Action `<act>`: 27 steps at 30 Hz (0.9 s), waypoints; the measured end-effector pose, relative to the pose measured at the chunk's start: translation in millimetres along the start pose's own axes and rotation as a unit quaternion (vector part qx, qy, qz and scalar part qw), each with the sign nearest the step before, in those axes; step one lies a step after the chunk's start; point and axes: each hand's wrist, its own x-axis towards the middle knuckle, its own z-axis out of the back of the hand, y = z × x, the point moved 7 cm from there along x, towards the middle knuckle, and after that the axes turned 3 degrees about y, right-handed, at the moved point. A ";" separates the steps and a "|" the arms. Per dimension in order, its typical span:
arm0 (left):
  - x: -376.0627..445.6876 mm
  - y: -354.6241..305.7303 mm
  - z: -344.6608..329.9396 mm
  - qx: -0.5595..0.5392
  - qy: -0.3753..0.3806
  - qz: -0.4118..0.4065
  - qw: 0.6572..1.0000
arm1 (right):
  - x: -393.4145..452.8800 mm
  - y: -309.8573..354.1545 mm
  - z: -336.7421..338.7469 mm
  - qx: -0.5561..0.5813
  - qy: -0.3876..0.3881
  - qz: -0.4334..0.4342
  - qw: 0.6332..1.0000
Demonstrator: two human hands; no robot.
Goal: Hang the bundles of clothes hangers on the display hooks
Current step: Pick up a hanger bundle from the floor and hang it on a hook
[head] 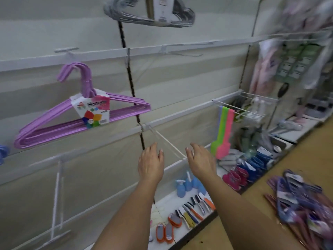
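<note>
A purple hanger bundle (81,116) with a colourful label hangs tilted from a hook on the upper left rail. A grey bundle (149,13) hangs at the top. A pile of blue and purple bundles (301,201) lies on the floor at the right. A bare white display hook (167,143) sticks out from the middle rail. My left hand (151,163) and my right hand (201,159) are both open and hold nothing, one on each side of that hook's front end.
Another bare hook (57,199) hangs at lower left. The bottom shelf (178,201) holds brushes, blue spray bottles and slippers. Green and pink flat items (224,130) hang on a wire rack at right. A blue bundle edge (2,152) shows at far left.
</note>
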 end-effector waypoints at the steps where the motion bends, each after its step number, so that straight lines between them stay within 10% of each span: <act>1: -8.9 -12.7 -11.6 -0.006 0.011 -0.009 1.000 | -9.4 -20.8 5.6 -0.003 -0.001 -0.013 1.000; 27: -257.9 -341.4 -281.7 -0.058 0.336 -0.281 0.897 | -292.4 -429.4 167.2 -0.019 -0.128 -0.422 0.897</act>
